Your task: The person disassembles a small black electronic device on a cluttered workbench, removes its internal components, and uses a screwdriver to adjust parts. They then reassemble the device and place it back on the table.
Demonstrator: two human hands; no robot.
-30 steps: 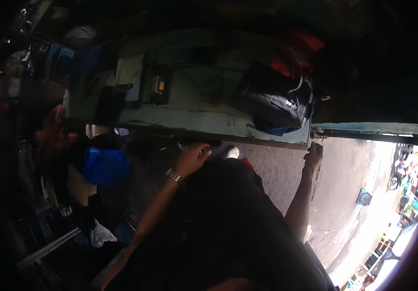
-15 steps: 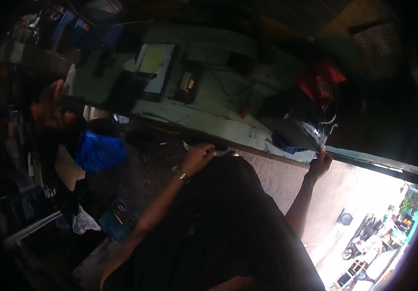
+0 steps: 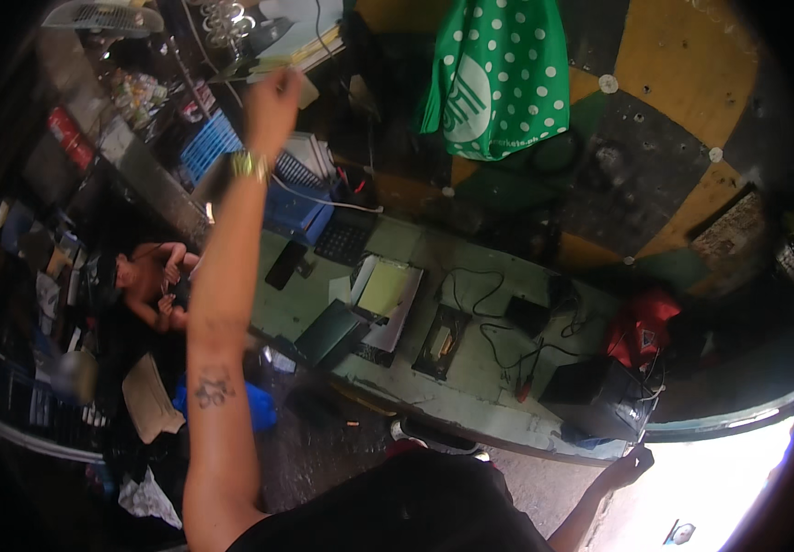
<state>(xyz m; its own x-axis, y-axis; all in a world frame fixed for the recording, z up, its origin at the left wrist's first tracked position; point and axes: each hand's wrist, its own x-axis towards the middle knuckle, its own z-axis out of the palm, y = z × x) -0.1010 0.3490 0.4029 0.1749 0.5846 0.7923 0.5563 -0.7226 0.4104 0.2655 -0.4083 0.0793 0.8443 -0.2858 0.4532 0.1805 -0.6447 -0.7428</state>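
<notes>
My left hand point(image 3: 275, 109), with a gold-coloured watch point(image 3: 249, 166) at the wrist, is raised at the end of an outstretched arm. It is beside a stack of papers point(image 3: 309, 53) on a shelf. Its fingers are curled together; whatever they may hold is hidden. Over the counter's right front edge, my right hand point(image 3: 631, 467) is closed just below the corner of a black box point(image 3: 590, 396). I cannot make out anything in its fingers. A red bag-like thing point(image 3: 643, 327) lies behind the box.
On the green counter point(image 3: 397, 391) lie a phone point(image 3: 286, 265), a calculator point(image 3: 345, 235), a yellow notepad point(image 3: 386, 290), a dark green book point(image 3: 332, 333) and cables. A green polka-dot bag point(image 3: 507, 83) hangs at the back. Another person point(image 3: 153, 285) sits at the left.
My left hand has risen from the counter's front edge, near my body, to the papers at the upper left. My right hand stays by the black box's corner. The view has tilted up.
</notes>
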